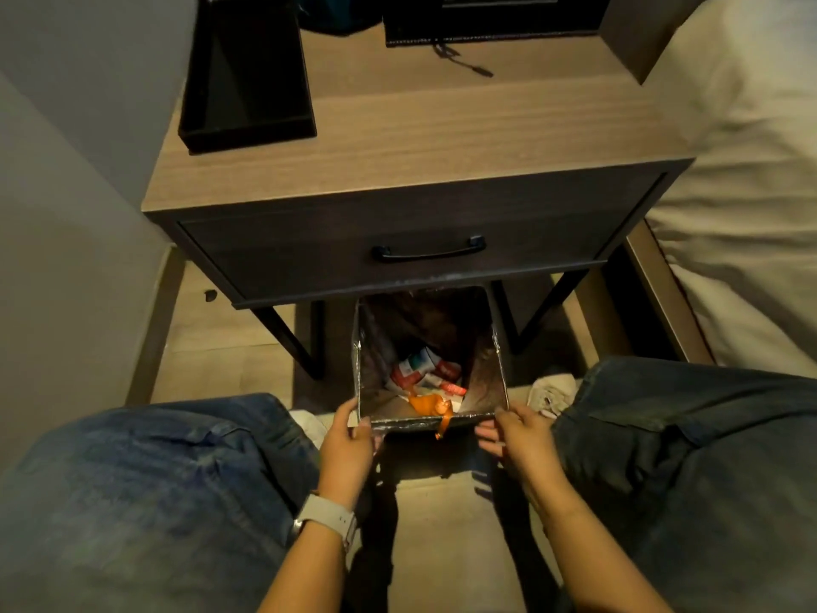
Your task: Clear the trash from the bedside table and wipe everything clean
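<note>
A square dark waste bin [490, 369] stands on the floor under the front of the bedside table [442, 134]. Inside it lie red-and-white wrappers [420, 369] and an orange wrapper [426, 404] with a strip hanging over the near rim. My left hand [347, 440] grips the bin's near left corner, thumb on the rim. My right hand [515, 431] holds the near right corner, fingers curled under the edge. A smartwatch is on my left wrist.
On the tabletop stand a black box-shaped holder [245, 73] at the left and a black case [490, 19] with a cord at the back. The drawer with a black handle [429, 250] is closed. A white bed [742, 170] lies at the right. My knees flank the bin.
</note>
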{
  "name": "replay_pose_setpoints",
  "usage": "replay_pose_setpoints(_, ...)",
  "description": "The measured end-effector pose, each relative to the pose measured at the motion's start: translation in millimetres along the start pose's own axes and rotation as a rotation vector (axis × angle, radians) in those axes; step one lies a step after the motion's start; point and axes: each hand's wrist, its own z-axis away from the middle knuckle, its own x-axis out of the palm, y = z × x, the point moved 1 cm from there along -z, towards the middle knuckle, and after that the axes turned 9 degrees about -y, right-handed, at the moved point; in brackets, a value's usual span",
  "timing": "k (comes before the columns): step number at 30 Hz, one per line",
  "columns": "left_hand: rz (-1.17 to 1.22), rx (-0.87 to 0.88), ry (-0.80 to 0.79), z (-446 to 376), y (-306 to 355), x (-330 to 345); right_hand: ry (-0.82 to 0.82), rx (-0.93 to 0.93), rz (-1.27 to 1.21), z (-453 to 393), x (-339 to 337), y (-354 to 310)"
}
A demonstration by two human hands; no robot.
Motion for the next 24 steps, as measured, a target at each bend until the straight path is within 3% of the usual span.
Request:
replay_pose_setpoints(5,0.248,0.117,-0.024,-20,12,3,0.018,-0.128,-0.144,-24,7,-16)
replay_pose_setpoints(9,0.438,0.094,-0.071,-59,40,6,0.008,-0.207,-0.168,-60,16,-43)
replay_pose_setpoints(21,0.699,0.049,-0.010,-122,83,28,0.026,-0.321,-0.350,-128,25,-88)
replay_pose_setpoints(24,0.616,0.047,-0.016,-123,83,29,0.001,-0.263,-0.335,-121,21,-92)
